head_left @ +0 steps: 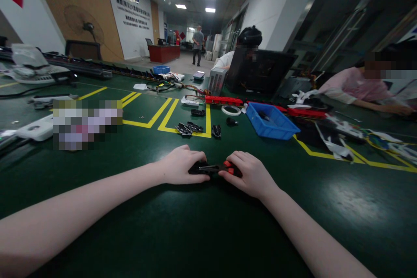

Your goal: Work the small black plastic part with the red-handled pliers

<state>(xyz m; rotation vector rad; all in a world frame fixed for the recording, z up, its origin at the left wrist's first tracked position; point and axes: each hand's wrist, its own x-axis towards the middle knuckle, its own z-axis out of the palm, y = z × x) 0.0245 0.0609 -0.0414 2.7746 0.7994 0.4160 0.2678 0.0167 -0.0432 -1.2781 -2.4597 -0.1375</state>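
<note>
My left hand (182,166) is closed around a small black plastic part (196,167), low over the green table. From the other side, my right hand (250,173) grips red-handled pliers (227,164). The pliers' dark jaws point left and meet the black part; whether they pinch it I cannot tell. My fingers hide much of both things. Beyond my hands lie several similar black parts (184,129), some inside a yellow-taped outline and one cluster (216,130) just right of it.
A blue bin (272,124) with something dark inside stands to the right, near a roll of white tape (231,110). Red strips (223,100) and a metal box (217,80) lie farther back. Cables (381,141) spread at far right. A white power strip (35,130) is at left. Co-workers sit across the table.
</note>
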